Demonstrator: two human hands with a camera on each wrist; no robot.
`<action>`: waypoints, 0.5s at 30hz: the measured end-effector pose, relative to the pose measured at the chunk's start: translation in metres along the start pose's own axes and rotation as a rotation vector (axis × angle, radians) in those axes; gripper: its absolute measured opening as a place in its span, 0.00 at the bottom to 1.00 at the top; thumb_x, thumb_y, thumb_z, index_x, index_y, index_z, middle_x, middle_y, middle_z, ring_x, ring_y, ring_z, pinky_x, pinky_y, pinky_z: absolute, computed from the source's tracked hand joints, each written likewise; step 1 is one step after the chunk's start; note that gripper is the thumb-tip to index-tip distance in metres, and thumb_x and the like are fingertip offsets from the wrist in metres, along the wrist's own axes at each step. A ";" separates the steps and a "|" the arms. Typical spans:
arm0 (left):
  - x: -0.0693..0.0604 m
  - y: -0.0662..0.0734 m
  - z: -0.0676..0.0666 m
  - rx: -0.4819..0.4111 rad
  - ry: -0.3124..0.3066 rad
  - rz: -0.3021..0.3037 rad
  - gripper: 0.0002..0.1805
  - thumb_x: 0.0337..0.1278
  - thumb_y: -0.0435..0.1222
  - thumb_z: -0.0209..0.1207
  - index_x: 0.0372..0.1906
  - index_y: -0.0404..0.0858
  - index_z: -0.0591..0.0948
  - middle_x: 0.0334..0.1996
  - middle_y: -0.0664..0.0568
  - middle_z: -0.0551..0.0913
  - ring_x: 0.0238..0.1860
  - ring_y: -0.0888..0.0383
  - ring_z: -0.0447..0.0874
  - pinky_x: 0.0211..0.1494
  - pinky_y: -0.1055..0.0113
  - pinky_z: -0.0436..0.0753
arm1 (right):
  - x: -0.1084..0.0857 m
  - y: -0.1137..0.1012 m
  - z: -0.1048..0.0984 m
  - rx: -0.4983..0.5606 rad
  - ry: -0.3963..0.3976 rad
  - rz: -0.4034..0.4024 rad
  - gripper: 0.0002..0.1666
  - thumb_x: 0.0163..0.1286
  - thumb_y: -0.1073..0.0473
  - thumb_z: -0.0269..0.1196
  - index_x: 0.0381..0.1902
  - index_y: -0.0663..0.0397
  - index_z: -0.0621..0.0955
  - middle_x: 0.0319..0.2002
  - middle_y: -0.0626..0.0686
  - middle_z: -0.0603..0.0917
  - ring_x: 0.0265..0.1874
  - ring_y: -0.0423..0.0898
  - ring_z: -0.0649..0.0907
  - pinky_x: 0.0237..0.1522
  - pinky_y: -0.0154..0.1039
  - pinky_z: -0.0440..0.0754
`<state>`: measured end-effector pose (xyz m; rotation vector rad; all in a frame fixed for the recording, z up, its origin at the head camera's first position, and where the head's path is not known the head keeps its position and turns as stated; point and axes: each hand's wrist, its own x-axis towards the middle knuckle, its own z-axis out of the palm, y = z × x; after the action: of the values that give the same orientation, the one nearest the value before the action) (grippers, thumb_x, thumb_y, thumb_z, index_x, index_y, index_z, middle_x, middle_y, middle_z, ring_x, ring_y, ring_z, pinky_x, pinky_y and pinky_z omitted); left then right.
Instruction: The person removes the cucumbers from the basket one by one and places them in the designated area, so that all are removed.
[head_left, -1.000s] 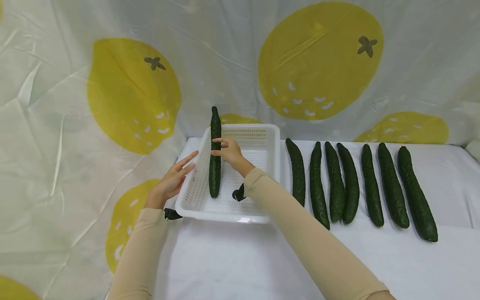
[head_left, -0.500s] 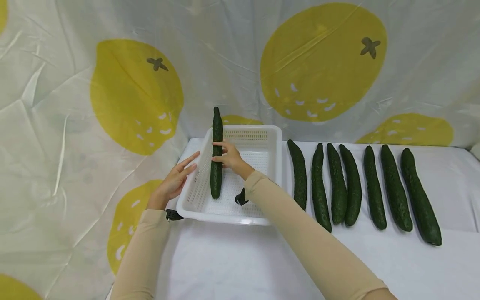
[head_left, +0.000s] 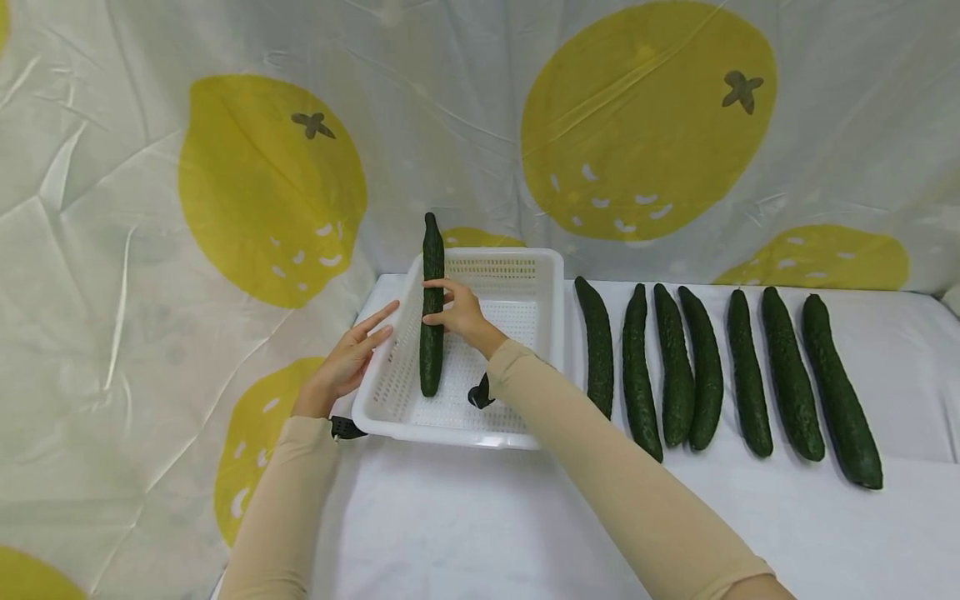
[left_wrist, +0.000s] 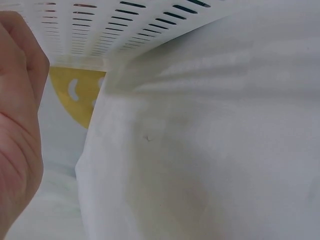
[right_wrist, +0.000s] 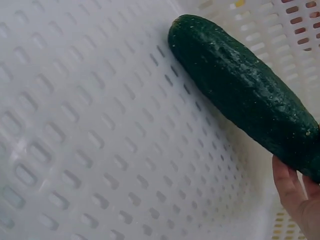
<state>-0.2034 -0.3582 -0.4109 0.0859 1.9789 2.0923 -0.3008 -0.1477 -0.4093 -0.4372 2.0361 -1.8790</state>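
My right hand (head_left: pixel 461 315) holds a long dark green cucumber (head_left: pixel 431 358) by its middle, thumb on the near side. The cucumber lies lengthwise inside a white perforated plastic basket (head_left: pixel 461 437), by its left wall, with its narrow far end above the back rim. Up close in the right wrist view, the cucumber's blunt end (right_wrist: pixel 200 45) is over the slotted basket floor (right_wrist: pixel 100 135). My left hand (head_left: pixel 345 367) is at the basket's left side, fingers extended along the rim. In the left wrist view, part of that hand (left_wrist: pixel 20 115) shows below the slotted wall (left_wrist: pixel 115 25).
Several more cucumbers (head_left: pixel 746 375) lie in a row on the white tablecloth (head_left: pixel 465 517) to the right of the basket. Behind and to the left hangs a pale curtain (head_left: pixel 450 125) with yellow lemon prints. A black wrist camera (head_left: pixel 480 393) on the right wrist overhangs the basket.
My right thumb has shifted slightly nearer along the cucumber since a second ago. Cucumber, basket and left hand stay nearly where they were; the head view has drifted a little.
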 end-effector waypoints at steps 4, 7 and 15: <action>0.001 -0.001 0.000 -0.012 0.006 0.005 0.29 0.80 0.36 0.45 0.79 0.54 0.58 0.58 0.47 0.72 0.48 0.57 0.82 0.45 0.64 0.85 | 0.001 -0.001 -0.002 0.021 0.007 0.030 0.38 0.57 0.75 0.72 0.64 0.46 0.79 0.54 0.63 0.72 0.29 0.49 0.78 0.31 0.42 0.86; 0.002 -0.001 0.001 -0.037 -0.002 0.002 0.29 0.80 0.35 0.45 0.79 0.54 0.58 0.57 0.48 0.73 0.47 0.58 0.82 0.45 0.65 0.85 | 0.001 -0.004 -0.003 0.037 0.011 0.059 0.37 0.56 0.76 0.72 0.62 0.45 0.80 0.52 0.63 0.73 0.28 0.49 0.78 0.32 0.44 0.86; 0.002 -0.001 0.001 -0.057 -0.019 0.018 0.29 0.79 0.36 0.47 0.79 0.54 0.60 0.57 0.49 0.75 0.49 0.57 0.82 0.47 0.63 0.85 | -0.004 -0.019 -0.008 0.131 -0.032 0.165 0.38 0.56 0.78 0.71 0.63 0.47 0.80 0.57 0.66 0.72 0.35 0.57 0.83 0.43 0.55 0.85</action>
<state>-0.2050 -0.3569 -0.4119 0.1123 1.9132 2.1488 -0.3004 -0.1405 -0.3901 -0.2560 1.8541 -1.8784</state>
